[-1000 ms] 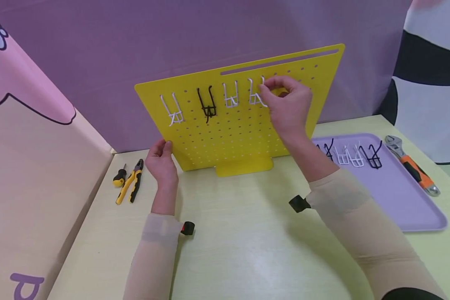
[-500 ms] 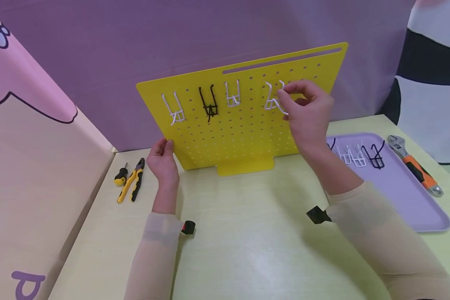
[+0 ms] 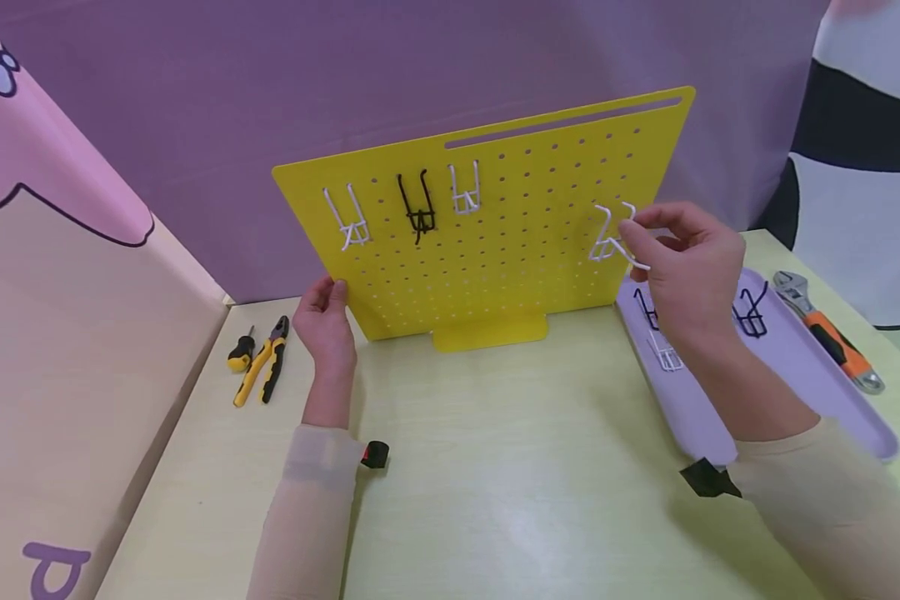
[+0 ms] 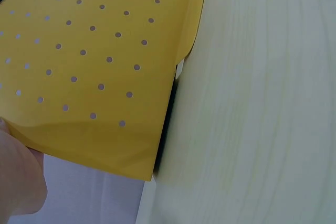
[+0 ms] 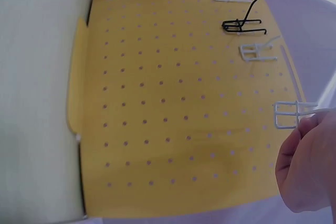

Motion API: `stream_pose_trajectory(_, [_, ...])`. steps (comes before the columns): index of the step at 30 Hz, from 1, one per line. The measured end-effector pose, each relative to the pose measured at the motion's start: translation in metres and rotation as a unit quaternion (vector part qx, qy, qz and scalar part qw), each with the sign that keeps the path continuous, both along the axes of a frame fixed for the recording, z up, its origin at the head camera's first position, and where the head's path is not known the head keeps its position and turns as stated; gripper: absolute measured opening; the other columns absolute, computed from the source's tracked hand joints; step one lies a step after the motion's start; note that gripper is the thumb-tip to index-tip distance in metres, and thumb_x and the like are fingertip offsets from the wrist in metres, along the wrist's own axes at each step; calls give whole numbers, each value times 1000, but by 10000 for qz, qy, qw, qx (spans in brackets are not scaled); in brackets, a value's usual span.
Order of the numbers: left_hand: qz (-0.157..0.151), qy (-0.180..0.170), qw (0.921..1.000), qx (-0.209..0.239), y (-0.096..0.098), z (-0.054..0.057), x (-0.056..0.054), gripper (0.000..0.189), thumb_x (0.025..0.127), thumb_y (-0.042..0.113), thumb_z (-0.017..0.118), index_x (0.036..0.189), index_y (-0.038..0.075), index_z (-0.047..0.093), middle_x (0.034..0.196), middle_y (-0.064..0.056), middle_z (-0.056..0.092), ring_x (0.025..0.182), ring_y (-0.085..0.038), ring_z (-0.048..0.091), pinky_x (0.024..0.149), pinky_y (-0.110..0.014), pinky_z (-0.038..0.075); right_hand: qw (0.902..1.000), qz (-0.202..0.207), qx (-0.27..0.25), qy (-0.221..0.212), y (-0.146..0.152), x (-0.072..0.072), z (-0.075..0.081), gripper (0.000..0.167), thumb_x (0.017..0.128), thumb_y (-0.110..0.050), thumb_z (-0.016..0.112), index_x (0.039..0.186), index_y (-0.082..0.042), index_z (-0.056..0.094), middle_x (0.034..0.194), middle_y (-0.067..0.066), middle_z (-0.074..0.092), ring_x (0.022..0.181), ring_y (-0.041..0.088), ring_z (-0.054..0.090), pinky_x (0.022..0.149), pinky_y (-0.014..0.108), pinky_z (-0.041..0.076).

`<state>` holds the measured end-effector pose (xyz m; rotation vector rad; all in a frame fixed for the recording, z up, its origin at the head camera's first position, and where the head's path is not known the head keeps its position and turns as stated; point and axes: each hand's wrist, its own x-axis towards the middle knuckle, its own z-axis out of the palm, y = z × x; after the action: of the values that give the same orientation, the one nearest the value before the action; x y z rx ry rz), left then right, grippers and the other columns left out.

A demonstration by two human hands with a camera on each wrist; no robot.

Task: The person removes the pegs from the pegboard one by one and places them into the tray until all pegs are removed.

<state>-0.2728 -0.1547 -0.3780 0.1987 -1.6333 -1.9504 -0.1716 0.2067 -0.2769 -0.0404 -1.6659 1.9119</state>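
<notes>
A yellow pegboard [image 3: 510, 250] stands tilted back on the table, its lower left edge pinched by my left hand [image 3: 326, 329]; in the left wrist view part of that hand [image 4: 21, 177] shows at the board's edge. My right hand [image 3: 693, 267] pinches a white wire hook [image 3: 603, 242] in front of the board's right side. On the board's upper left hang a white hook [image 3: 351, 218], a black hook [image 3: 417, 208] and another white hook [image 3: 465, 190]. From the right wrist, the held hook [image 5: 286, 115] overlaps the board's edge.
A lavender tray [image 3: 795, 400] with black and white hooks, partly hidden by my right hand, sits at the right. An orange-handled adjustable wrench [image 3: 828, 333] lies along its edge. Yellow-black pliers [image 3: 262, 362] and a stubby screwdriver [image 3: 242, 350] lie at the left. A purple backdrop [image 3: 420, 67] rises behind.
My right hand has drawn the white hook away from the board's top row, moving right and down toward the tray. My left hand stays at the board's edge.
</notes>
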Motion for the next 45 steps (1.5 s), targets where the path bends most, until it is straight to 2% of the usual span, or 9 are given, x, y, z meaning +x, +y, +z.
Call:
stream_pose_trajectory(9, [8,-115,9997,209,1,1,1,24,93,15,74,114,3,73,107,-8,69,99,-19,62,93,-27,53,9946,-155,221,-997,43,22,-24,27,85,-23,84,105,-7,74,103,2,64,77,12,61,55,14,52])
stream_pose_trajectory(13, [-23,-155,9995,276,3,2,2,23,93,14,74,114,4,73,108,-7,69,100,-19,61,94,-27,53,9935,-186,-55,-1124,64,32,-31,31,84,-22,85,107,-5,74,98,0,66,68,12,59,54,14,51])
stream_pose_trajectory(16, [-48,-151,9995,273,4,2,3,23,93,15,73,114,4,73,109,-7,68,101,-19,61,94,-27,52,9922,-328,-230,-1177,78,40,-34,28,83,-19,86,105,-6,74,93,-2,67,60,10,57,52,15,51])
stream_pose_trajectory(20, [-71,-99,9996,249,5,2,3,23,94,14,73,115,3,72,109,-7,68,100,-19,60,93,-27,52,9906,-492,-377,-1216,96,48,-40,21,83,-14,85,100,-7,74,89,-4,68,62,9,57,52,15,51])
stream_pose_trajectory(25, [-65,-35,9996,282,4,2,3,23,94,14,73,114,3,72,108,-7,68,100,-19,59,93,-27,52,9888,-559,-563,-1263,116,54,-51,19,82,-12,85,96,-7,74,88,-5,69,49,11,54,48,16,51])
stream_pose_trajectory(31, [-82,96,9995,295,4,1,2,23,94,16,73,114,4,71,108,-6,67,100,-19,59,93,-28,51,9806,-739,-185,-1805,140,57,-66,24,79,-25,87,96,-15,75,86,-10,68,46,11,53,48,16,50])
stream_pose_trajectory(36, [-58,85,9996,267,4,-1,3,23,95,17,72,115,4,71,107,-5,67,101,-18,58,94,-28,51,9716,-461,344,-2294,154,53,-77,7,85,-21,83,89,-21,77,75,-15,68,47,12,56,49,18,52])
stream_pose_trajectory(40, [-37,55,9997,220,3,-2,3,24,95,18,71,115,5,71,108,-5,67,102,-18,58,95,-27,50,9561,-313,1043,-2721,161,45,-84,9,91,-23,78,86,-30,76,72,-21,67,51,11,59,52,19,54])
stream_pose_trajectory(45, [-69,98,9998,166,4,-3,2,24,96,19,71,115,5,70,108,-6,67,102,-19,58,95,-27,50,9340,-126,1679,-3151,170,38,-94,12,90,-34,78,82,-38,71,72,-20,64,56,10,60,55,19,53])
